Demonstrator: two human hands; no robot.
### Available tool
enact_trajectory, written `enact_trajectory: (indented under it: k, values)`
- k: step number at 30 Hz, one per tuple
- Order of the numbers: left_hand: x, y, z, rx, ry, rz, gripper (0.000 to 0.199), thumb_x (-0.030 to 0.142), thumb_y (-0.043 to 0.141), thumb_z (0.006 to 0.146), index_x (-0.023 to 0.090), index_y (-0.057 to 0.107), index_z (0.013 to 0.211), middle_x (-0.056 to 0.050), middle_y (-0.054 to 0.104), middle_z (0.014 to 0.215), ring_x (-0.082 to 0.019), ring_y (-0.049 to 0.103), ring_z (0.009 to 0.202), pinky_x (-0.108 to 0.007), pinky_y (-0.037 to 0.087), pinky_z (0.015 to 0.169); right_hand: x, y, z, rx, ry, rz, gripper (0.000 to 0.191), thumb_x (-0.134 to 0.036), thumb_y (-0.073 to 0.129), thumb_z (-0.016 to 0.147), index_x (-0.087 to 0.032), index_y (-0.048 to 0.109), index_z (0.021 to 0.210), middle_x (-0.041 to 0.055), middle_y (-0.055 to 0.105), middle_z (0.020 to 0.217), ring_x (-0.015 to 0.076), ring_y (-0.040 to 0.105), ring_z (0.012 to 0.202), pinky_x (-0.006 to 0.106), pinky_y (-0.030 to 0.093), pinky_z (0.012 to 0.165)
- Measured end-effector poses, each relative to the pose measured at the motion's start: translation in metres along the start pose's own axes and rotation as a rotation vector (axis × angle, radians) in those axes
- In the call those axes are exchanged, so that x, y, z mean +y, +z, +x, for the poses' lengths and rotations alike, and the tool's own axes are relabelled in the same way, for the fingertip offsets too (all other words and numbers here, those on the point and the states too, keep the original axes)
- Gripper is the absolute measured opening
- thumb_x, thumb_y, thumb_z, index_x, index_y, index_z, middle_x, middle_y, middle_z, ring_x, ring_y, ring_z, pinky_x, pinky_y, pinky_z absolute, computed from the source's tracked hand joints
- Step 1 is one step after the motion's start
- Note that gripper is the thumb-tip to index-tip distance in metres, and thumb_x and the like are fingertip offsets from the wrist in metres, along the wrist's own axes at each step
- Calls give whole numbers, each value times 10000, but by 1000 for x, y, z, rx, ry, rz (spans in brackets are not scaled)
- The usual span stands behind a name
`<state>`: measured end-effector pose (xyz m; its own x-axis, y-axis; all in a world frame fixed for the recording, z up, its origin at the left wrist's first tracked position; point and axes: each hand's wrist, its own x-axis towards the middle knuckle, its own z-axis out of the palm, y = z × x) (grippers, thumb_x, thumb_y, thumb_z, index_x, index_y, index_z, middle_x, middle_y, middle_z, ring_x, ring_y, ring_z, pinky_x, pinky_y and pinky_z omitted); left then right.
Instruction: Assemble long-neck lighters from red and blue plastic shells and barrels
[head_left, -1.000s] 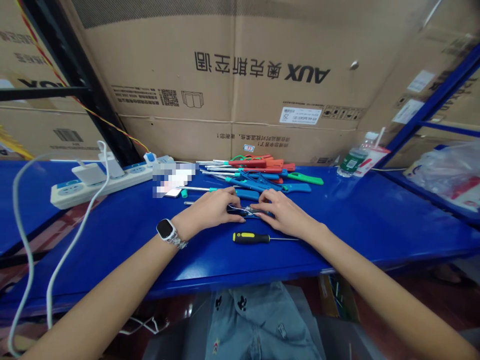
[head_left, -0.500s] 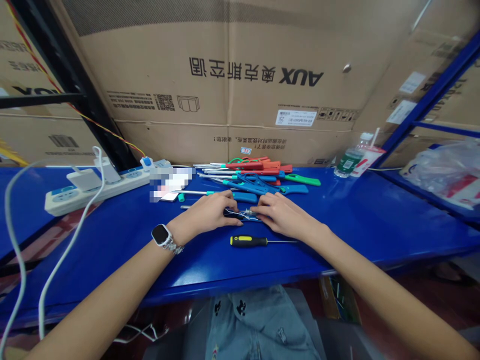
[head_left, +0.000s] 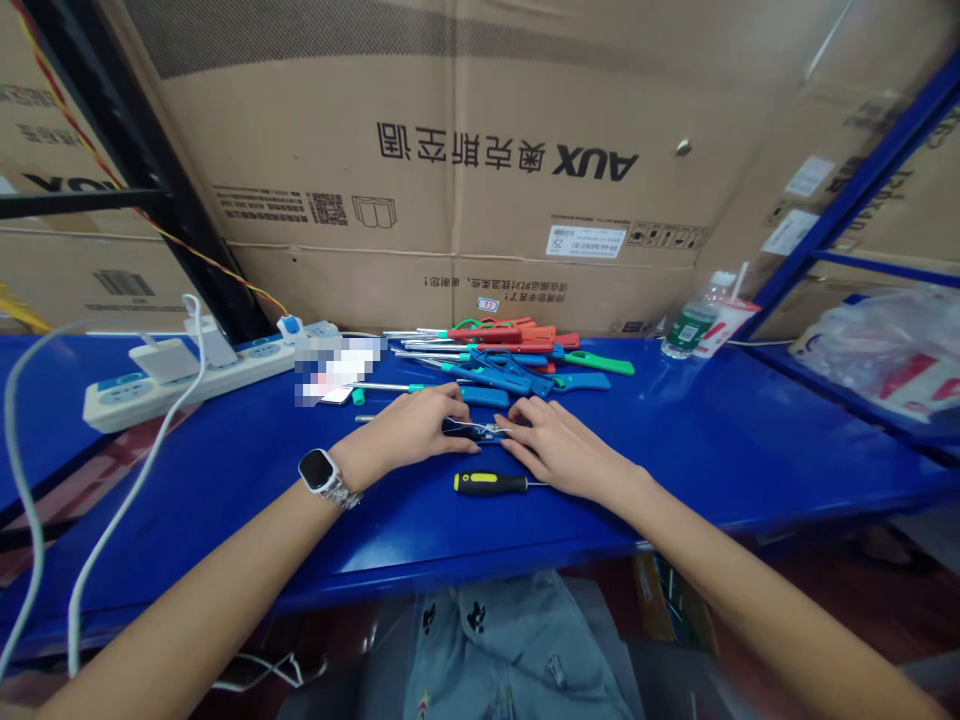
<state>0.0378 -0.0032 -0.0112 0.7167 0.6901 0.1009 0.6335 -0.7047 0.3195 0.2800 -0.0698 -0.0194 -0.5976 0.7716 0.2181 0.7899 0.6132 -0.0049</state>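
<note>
Head view: our left hand (head_left: pixel 426 427) grips the wired device (head_left: pixel 490 434), screwdriver (head_left: pixel 491 483) at its six o'clock; at three o'clock, we cannot tell whether our right hand (head_left: pixel 553 442) grips.

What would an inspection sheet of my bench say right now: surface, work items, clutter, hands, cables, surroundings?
Surface: blue tabletop, glossy; spills: nothing seen.
Work items: opened casing with exposed white wires; screwdriver lying nearer the person, shaft partly hidden.
Clutter: pile of red, blue and green-handled tools behind the hands; clear bottle and red-and-white cup to the right.
Left hand: appears to hold the casing.
Right hand: fingertips at the wires; grip unclear.
Cables: white cable running from the power strip on the left; red-and-yellow wire above it.
Surroundings: printed cardboard behind; plastic bag far right; co-workers: nothing seen.
</note>
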Motion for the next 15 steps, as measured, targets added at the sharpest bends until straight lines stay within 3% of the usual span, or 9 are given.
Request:
enact_trajectory:
  k: [6, 11, 15]
  values:
    - [-2, 0, 0, 4, 15, -15, 337, 527, 748, 875, 199, 744, 952, -63, 659, 1060, -198, 642, 818, -313, 449, 714, -2, 0, -1, -30, 54, 123, 396, -366, 406, 1116, -208, 719, 1300, 133, 670, 1345, 283, 587, 1256, 468, 470, 984]
    - [0, -1, 0, 2, 12, -33, 328, 509, 757, 874, 191, 744, 952, -70, 667, 1055, -209, 653, 832, -318, 458, 718, -1, 2, -2, -73, 112, 148, 437, -385, 369, 1127, -249, 597, 1474, 94, 607, 1521, 285, 499, 1443, 521, 416, 1074]
    - [0, -1, 1, 9, 22, -24, 332, 506, 751, 882, 182, 739, 951, -74, 664, 1051, -211, 653, 832, -321, 462, 724, -5, 4, -1, -75, 102, 77, 451, -368, 361, 1125, -224, 585, 1488, 105, 586, 1535, 287, 447, 1504, 523, 415, 1084]
